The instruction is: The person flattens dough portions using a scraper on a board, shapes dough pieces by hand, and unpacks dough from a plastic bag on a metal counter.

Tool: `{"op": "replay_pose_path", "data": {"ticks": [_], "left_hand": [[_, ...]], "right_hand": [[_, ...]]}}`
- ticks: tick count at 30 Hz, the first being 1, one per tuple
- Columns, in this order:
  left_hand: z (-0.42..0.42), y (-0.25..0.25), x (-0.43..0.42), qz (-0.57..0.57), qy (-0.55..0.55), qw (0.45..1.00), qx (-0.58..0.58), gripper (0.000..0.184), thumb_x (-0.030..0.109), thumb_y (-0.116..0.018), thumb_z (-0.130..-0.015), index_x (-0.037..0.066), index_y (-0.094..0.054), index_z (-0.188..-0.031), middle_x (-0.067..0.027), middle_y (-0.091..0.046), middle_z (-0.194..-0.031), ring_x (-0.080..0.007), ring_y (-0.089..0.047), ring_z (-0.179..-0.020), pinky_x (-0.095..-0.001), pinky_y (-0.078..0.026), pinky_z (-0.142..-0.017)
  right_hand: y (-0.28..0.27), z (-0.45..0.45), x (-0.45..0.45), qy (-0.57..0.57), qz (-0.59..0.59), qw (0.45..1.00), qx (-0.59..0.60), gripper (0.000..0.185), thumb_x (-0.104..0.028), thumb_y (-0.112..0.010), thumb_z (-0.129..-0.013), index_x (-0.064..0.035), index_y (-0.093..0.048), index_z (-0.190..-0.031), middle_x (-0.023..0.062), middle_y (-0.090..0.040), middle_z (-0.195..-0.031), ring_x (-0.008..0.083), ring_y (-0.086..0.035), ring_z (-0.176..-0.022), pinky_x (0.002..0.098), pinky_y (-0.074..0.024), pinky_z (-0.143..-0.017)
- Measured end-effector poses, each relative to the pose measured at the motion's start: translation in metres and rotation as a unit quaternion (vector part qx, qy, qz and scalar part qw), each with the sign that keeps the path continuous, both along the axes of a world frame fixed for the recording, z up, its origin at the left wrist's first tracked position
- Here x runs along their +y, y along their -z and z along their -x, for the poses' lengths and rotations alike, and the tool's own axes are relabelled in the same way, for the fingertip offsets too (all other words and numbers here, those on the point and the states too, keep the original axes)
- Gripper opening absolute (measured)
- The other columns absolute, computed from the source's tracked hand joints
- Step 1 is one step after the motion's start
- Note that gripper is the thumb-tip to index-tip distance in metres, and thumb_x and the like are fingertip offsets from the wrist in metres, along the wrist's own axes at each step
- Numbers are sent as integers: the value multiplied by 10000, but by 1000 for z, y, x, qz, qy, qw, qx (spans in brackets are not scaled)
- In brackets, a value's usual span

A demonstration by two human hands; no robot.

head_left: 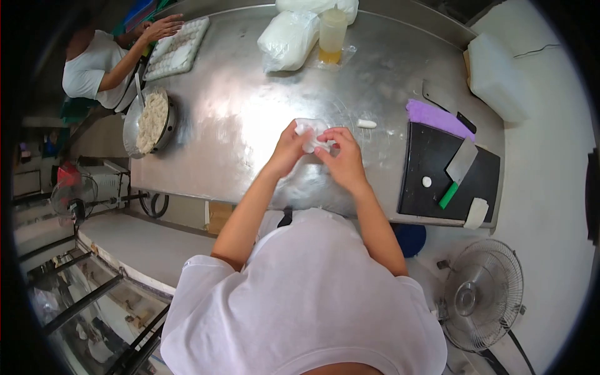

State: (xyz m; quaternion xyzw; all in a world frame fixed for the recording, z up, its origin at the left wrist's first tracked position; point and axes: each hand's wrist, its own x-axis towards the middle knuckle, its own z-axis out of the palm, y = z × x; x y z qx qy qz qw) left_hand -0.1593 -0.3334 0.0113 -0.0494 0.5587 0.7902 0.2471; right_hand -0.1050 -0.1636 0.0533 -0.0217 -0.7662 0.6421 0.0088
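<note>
A thin white sheet of dough (307,127) is held between my two hands above the steel table (231,112). My left hand (289,149) grips its left side, the fingers curled behind it. On the right side, my right hand (343,154) pinches the edge with thumb and fingertips. A short white dough roll (367,124) lies on the table just right of my hands. Farther right, a small white dough piece (427,182) rests on the black board (431,153), beside a cleaver (462,161) with a green handle.
At the left stand a metal bowl of filling (154,119) and a tray of white pieces (181,50), with a co-worker's hand (164,28) over it. White bags (290,40) and an oil bottle (332,34) stand at the back. A purple cloth (439,117) touches the board.
</note>
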Motion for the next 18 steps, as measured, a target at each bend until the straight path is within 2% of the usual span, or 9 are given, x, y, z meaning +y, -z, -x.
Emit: {"op": "replay_pose_path", "data": {"ticks": [2, 4, 6, 7, 8, 11, 14, 16, 18], "left_hand": [[-4, 12, 7, 92, 4, 994, 63, 201, 104, -562, -1035, 30, -555, -1223, -76, -669, -1009, -107, -627, -863, -277, -538, -713], [-11, 2, 11, 63, -19, 997, 43, 186, 74, -546, -1035, 7, -560, -1208, -51, -653, -926, -98, -592, -781, -266, -514, -684], [-17, 1, 12, 115, 17, 991, 70, 187, 66, -529, -1039, 8, -562, -1214, -32, -628, -912, -93, -548, -712, -271, -477, -640], [-19, 16, 15, 72, 7, 996, 54, 155, 139, -522, -1054, 17, -611, -1090, -16, -609, -858, -93, -522, -687, -282, -454, -618], [-22, 11, 17, 72, 10, 996, 55, 155, 139, -522, -1054, 17, -611, -1090, -16, -609, -858, -93, -522, -687, -282, -454, -618], [-34, 2, 29, 160, 29, 983, 89, 503, 364, -502, -1070, 31, -591, -703, 13, -527, -606, -88, -482, -580, -297, -436, -554], [-51, -5, 49, 125, 35, 991, -27, 539, 387, -496, -1074, 32, -586, -679, 1, -551, -570, -92, -503, -535, -338, -407, -510], [-55, -10, 51, 145, 86, 985, 48, 499, 322, -504, -1067, 17, -578, -679, -58, -591, -572, -163, -582, -537, -381, -430, -516], [-60, -3, 56, 228, 140, 904, 333, 431, 246, -512, -1040, -10, -603, -707, -102, -574, -572, -259, -620, -568, -384, -483, -573]], "right_hand": [[11, -6, -3, 80, -196, 969, 124, 202, -82, -776, -825, -37, -688, -1001, 124, -601, -1213, 256, -589, -1153, 330, -492, -957], [24, -8, 5, 102, -163, 977, 88, 265, -128, -756, -871, -36, -665, -1102, 121, -556, -1307, 257, -547, -1211, 367, -483, -972], [42, -12, 9, 203, 111, 972, -46, 392, -165, -734, -913, -55, -589, -1259, 104, -549, -1327, 249, -555, -1190, 385, -467, -995], [49, -17, 12, 185, 216, 953, -106, 453, -256, -663, -978, -84, -497, -1363, 102, -528, -1359, 246, -540, -1200, 423, -467, -1000], [52, -24, 11, 189, 216, 952, -105, 453, -256, -663, -978, -84, -497, -1363, 102, -528, -1359, 246, -540, -1200, 423, -467, -1000], [64, -42, 5, 144, 453, 848, -236, 488, -444, -537, -1023, -117, -475, -1380, 111, -522, -1335, 267, -516, -1204, 477, -462, -969], [76, -55, 3, 125, 554, 768, -294, 502, -487, -525, -1018, -131, -481, -1369, 116, -524, -1320, 275, -518, -1195, 472, -462, -967], [91, -57, -1, 105, 590, 744, -296, 498, -502, -501, -1025, -126, -497, -1352, 107, -538, -1311, 259, -530, -1182, 456, -463, -973], [90, -64, 4, 105, 622, 720, -288, 499, -517, -477, -1032, -122, -512, -1335, 98, -551, -1301, 242, -541, -1169, 440, -464, -979]]}}
